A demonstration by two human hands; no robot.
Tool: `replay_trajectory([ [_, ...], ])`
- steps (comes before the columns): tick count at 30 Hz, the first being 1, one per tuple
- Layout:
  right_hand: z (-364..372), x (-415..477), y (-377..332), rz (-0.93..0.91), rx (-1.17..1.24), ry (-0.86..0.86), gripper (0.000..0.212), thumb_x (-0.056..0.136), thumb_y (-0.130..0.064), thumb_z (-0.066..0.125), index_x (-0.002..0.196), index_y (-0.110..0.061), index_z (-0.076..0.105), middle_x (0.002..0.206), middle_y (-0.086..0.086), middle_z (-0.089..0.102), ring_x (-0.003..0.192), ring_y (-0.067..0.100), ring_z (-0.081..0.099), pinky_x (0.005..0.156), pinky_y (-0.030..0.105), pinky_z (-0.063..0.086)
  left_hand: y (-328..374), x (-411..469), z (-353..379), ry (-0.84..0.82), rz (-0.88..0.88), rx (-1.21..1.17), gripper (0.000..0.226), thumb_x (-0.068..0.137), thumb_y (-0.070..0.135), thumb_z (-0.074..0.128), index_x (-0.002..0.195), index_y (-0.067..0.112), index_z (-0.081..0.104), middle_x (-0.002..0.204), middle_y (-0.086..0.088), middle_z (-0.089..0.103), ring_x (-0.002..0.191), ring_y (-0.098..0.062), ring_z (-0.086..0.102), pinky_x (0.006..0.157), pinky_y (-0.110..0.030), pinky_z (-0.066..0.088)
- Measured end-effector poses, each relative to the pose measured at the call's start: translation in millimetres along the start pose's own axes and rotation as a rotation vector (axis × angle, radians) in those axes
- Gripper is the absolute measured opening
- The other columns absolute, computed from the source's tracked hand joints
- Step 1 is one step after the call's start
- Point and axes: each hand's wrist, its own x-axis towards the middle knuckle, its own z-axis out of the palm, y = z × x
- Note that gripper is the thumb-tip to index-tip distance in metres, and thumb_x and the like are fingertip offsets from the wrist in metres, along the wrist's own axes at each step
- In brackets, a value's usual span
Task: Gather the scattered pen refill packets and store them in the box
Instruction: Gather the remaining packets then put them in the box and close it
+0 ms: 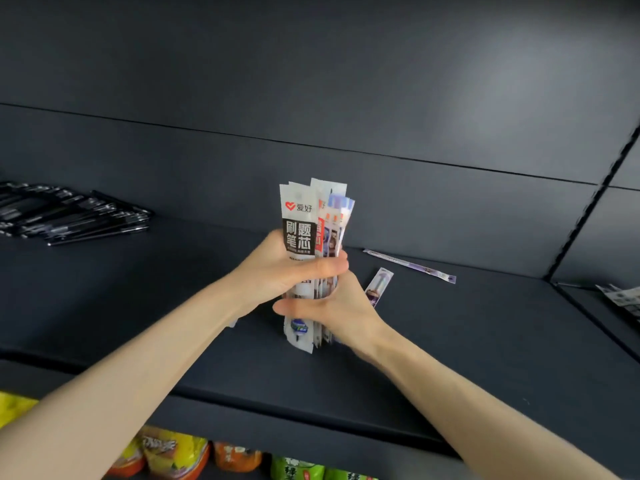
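Note:
A bundle of several pen refill packets [304, 216] stands upright on the dark shelf [485, 341], its lower ends touching the surface. My left hand [277, 268] grips the bundle around its middle. Just below it, my right hand [332, 310] wraps the same bundle from the right. Two loose purple packets lie on the shelf behind: a short one [381, 280] just right of my right hand, and a long thin one [412, 266] further back. No box is in view.
A pile of black pens [69, 213] lies at the shelf's left rear. More printed packets [623, 297] sit at the far right past a divider. Snack bags [173, 452] fill the shelf below. A dark back wall rises behind.

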Motion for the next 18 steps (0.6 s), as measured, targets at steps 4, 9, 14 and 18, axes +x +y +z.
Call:
replay_trajectory([
  [4,-0.5,12.7,3.3,0.075,0.0,0.105,0.02,0.072,0.004,0.073,0.077,-0.014,0.067,0.07,-0.002,0.069,0.069,0.013,0.067,0.069,0.028,0.055,-3.7,7.9,-33.1,-0.158,-0.057,0.035,0.038,0.076,0.04,0.063,0.11,0.024,0.064,0.109,0.011,0.072,0.106,-0.002,0.064,0.09,-0.02,0.048],
  [9,-0.8,32.6,1.7,0.168,0.12,0.187,0.011,0.079,0.005,0.066,0.083,-0.004,0.067,0.074,0.009,0.072,0.066,0.017,0.071,0.07,0.03,0.059,-56.8,19.4,-85.6,0.065,-0.292,0.559,0.062,0.071,0.061,0.066,0.118,0.021,0.059,0.115,0.011,0.06,0.107,-0.007,0.056,0.087,-0.024,0.044],
  [14,15.6,62.0,3.8,0.211,0.035,0.286,0.009,0.083,0.002,0.063,0.083,-0.007,0.061,0.058,0.005,0.056,0.054,0.016,0.055,0.059,0.026,0.054,-87.1,30.2,-101.6,-0.111,-0.278,0.824,0.077,0.067,0.052,0.076,0.128,0.016,0.046,0.113,0.004,0.053,0.1,-0.013,0.054,0.081,-0.027,0.045],
  [18,31.3,79.3,6.8,0.237,-0.017,0.326,0.014,0.082,-0.007,0.07,0.075,-0.005,0.057,0.055,0.006,0.048,0.049,0.015,0.047,0.055,0.027,0.05,-90.5,49.1,-122.3,-0.193,-0.311,0.717,0.068,0.063,0.041,0.084,0.117,0.01,0.058,0.087,0.006,0.064,0.08,-0.009,0.062,0.066,-0.022,0.045],
])
